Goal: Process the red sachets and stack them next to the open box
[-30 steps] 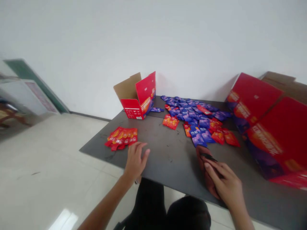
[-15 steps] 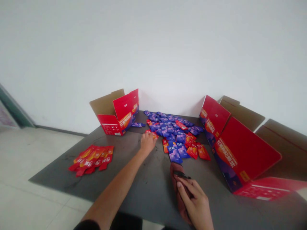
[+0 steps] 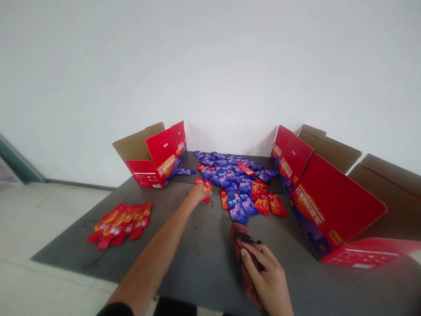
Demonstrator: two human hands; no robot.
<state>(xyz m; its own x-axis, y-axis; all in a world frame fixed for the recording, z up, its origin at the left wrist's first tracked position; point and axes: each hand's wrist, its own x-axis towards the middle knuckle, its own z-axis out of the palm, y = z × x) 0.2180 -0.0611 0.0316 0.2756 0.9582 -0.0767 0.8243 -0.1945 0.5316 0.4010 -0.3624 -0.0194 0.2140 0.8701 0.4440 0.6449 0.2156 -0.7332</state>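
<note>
Indoors, table (image 3: 184,263) by white wall (image 3: 210,66); left grip (image 3: 197,193) tight on red sachet (image 3: 208,188), right grip (image 3: 267,281) on dark packet (image 3: 239,230).

Dark table (image 3: 210,245) bears sachets (image 3: 237,184) and red boxes (image 3: 154,158).

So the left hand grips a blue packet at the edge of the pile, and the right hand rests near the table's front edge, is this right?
Not quite. The head view shows the left hand gripping a red packet, not a blue one, at the edge of the pile. The right hand does rest near the table's front edge.
</note>
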